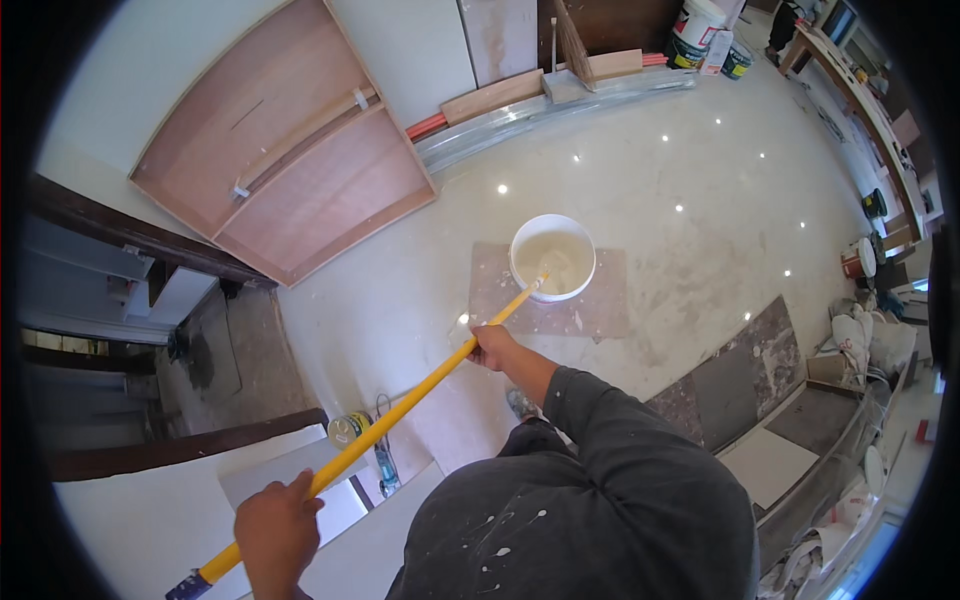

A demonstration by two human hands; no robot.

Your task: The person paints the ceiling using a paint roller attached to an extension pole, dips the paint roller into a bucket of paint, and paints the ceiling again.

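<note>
A long yellow pole (400, 410) slants across the view, and both my hands are closed around it. My left hand (272, 530) grips it low at the left, not far from its dark, paint-marked end. Farther along, my right hand (490, 347) holds the shaft. The pole's far end reaches down into a white bucket (516, 262) of pale cream liquid (565, 262); whatever is fixed to its tip is mostly hidden in there. Beneath the bucket lies a splattered, pinkish-brown sheet (610, 305) on the glossy floor.
A shallow wooden cabinet frame (325, 175) stands at the upper left. Along the far wall lie wrapped long strips (470, 145), with paint buckets (695, 35) beyond. A tin (348, 428) sits near the pole. Dark boards (725, 385) and bags lie right. A person (785, 30) stands far right.
</note>
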